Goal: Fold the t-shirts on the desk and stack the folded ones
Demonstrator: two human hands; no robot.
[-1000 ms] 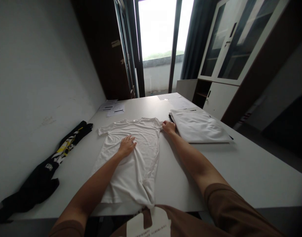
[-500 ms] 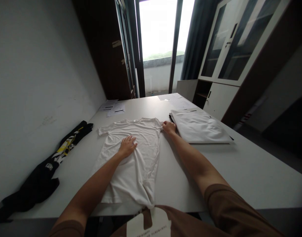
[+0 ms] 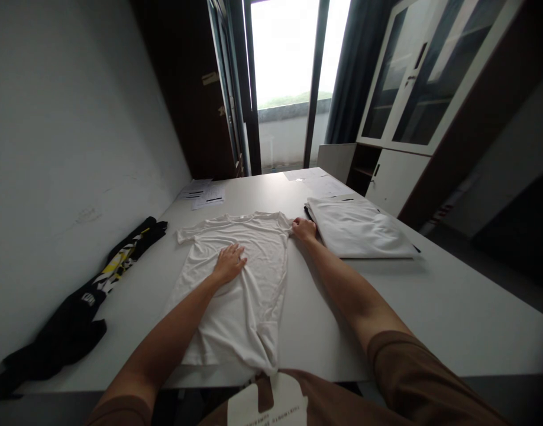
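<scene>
A white T-shirt (image 3: 258, 284) lies spread on the white table, its neckline away from me and its hem close to the near edge. Flat on the middle of its chest rests my left hand (image 3: 229, 263), fingers stretched out. At the right sleeve, my right hand (image 3: 304, 228) is closed, pinching the end of the T-shirt's sleeve. Creases run down the shirt's body and gather at the lower right hem.
Folded white cloth (image 3: 360, 228) lies right of my right hand, with dark fabric under it. A black garment with yellow patches (image 3: 76, 313) lies along the left wall. Papers (image 3: 209, 195) sit at the far left of the table (image 3: 409, 313); a cabinet (image 3: 400, 165) stands beyond.
</scene>
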